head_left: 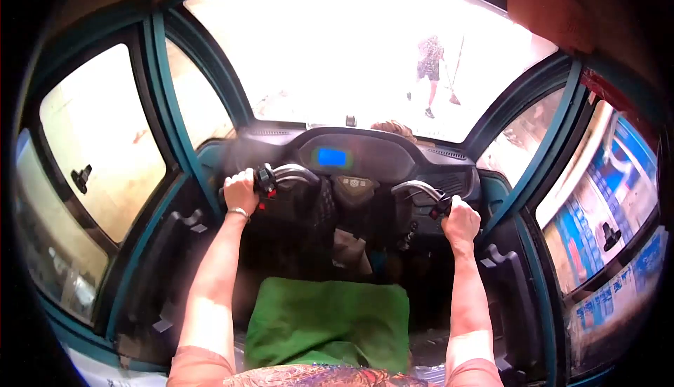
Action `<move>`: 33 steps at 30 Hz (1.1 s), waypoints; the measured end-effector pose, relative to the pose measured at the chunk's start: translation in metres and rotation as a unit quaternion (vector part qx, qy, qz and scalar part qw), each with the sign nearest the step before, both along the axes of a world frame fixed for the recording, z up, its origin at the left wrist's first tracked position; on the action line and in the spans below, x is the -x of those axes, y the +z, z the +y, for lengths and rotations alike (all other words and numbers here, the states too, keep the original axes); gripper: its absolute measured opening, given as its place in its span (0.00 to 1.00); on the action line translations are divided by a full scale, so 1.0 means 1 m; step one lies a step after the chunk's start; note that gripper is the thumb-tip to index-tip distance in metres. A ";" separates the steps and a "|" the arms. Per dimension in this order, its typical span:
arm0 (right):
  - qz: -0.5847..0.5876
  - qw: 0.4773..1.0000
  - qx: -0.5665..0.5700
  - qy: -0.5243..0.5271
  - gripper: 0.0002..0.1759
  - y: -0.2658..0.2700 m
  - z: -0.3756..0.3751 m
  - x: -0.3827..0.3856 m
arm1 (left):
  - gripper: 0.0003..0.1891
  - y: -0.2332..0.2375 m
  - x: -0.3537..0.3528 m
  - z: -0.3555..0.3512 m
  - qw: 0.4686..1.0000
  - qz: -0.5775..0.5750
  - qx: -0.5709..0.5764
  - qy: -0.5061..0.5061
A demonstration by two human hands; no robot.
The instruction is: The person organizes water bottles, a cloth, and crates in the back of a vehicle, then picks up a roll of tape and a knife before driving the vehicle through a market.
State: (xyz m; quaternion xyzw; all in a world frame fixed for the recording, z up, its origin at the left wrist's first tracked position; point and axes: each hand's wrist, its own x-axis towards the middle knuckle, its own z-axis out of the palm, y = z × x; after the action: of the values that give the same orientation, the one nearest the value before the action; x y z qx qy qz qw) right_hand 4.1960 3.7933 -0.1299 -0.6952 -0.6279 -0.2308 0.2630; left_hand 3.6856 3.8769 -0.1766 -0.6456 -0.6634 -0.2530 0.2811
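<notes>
My left hand (241, 190) is wrapped round the left grip of a handlebar (296, 171), beside a black switch block (265, 180) with red buttons. A bracelet (239, 213) circles that wrist. On the other side, my right hand (461, 223) closes round the right grip, next to its own switch block (441, 207). Both arms reach forward, nearly straight. Between the bar's two ends sits a dark dashboard (379, 157) with a lit blue display (332, 157). Green cloth (328, 320) covers my lap.
Through the bright windshield (337, 50) I see a person (430, 68) with a long-handled broom (454, 98), ahead and to the right. Doors with windows flank me, the left door (105, 141) and the right door (604, 197). Blue and white printed panels (611, 183) show outside the right.
</notes>
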 end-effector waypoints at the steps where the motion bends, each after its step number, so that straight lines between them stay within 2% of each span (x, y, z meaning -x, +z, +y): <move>1: -0.001 1.000 0.006 0.001 0.07 -0.002 -0.003 0.000 | 0.15 0.003 -0.001 -0.001 1.000 0.004 0.006 -0.001; 10: -0.004 1.000 0.009 -0.026 0.08 -0.007 -0.008 0.001 | 0.17 0.007 0.003 0.002 0.999 0.011 0.015 -0.026; 12: -0.009 0.999 0.008 -0.034 0.08 -0.005 -0.001 -0.001 | 0.17 0.003 0.004 0.006 1.000 0.001 0.016 -0.006; 14: -0.032 0.998 0.041 -0.043 0.07 0.004 -0.002 0.002 | 0.15 0.002 0.001 -0.003 1.000 -0.004 0.011 -0.004; 18: -0.001 0.999 0.040 -0.037 0.10 -0.004 -0.004 0.000 | 0.17 0.003 0.006 0.008 0.999 -0.010 0.034 -0.011; 23: 0.026 0.998 0.039 -0.050 0.08 -0.005 -0.015 0.009 | 0.18 0.007 0.008 0.018 0.999 -0.009 0.030 -0.018; 24: -0.012 0.998 0.024 -0.052 0.07 -0.008 -0.014 0.008 | 0.18 0.005 0.008 0.018 0.999 -0.009 0.020 -0.023; 26: 0.024 0.996 0.055 -0.066 0.09 -0.004 -0.010 0.008 | 0.17 0.013 0.001 0.007 0.999 -0.003 0.032 -0.029; 33: 0.028 0.991 0.101 -0.081 0.11 0.008 -0.003 0.008 | 0.13 0.003 0.004 0.000 0.999 -0.024 0.021 -0.030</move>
State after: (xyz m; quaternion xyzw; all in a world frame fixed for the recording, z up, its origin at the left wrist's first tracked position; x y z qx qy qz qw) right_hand 4.1878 3.7906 -0.1218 -0.7728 -0.5825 -0.1672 0.1888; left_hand 3.6820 3.8771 -0.1740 -0.6650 -0.6551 -0.2630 0.2439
